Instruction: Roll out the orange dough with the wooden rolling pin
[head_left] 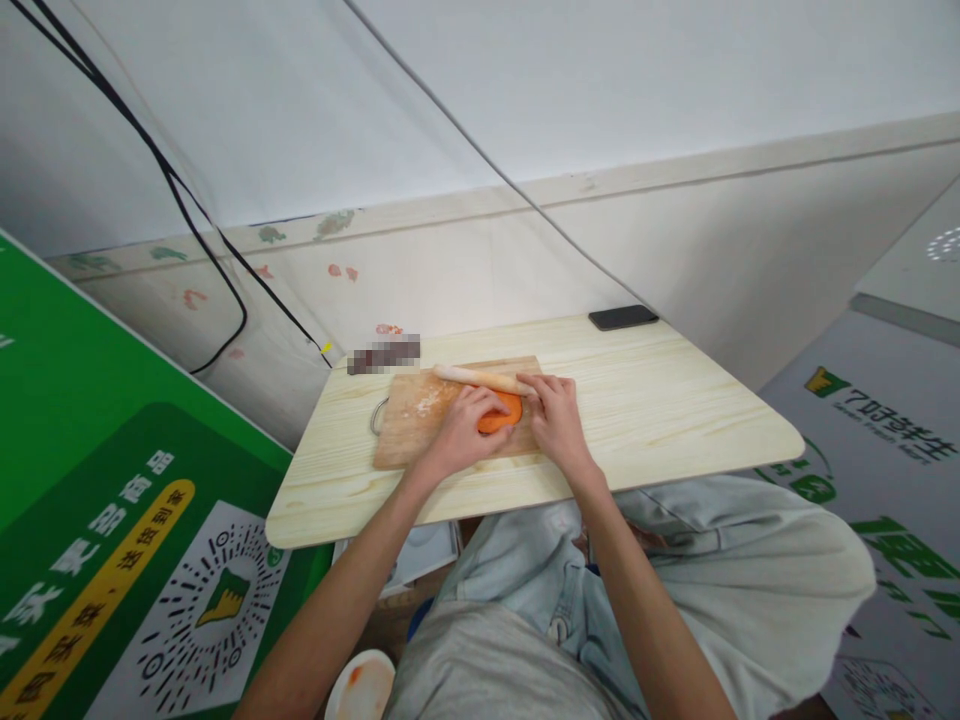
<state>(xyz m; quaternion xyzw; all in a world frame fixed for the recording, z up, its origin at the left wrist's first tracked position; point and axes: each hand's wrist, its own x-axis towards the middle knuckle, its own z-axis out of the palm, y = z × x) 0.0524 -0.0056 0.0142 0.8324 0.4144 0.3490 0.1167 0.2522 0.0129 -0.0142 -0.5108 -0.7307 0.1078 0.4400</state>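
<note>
A flat round of orange dough [511,408] lies on a wooden cutting board [401,440], just below a pale rolling pin [466,375]. My left hand [466,435] curls over the dough's left side, its thumb and fingers gripping the edge. At the pin's right end, my right hand [556,415] is closed on the wood, and its fingers hide that tip. The pin slants slightly down to the right along the dough's far edge. White flour is dusted over the board's left part.
The board lies on a pale wood-grain table [675,410]. A black phone [622,317] rests at the back right, and a pixelated dark item [384,353] at the back left. Below the table is a white bowl [362,688]. A green printed panel [97,430] stands left.
</note>
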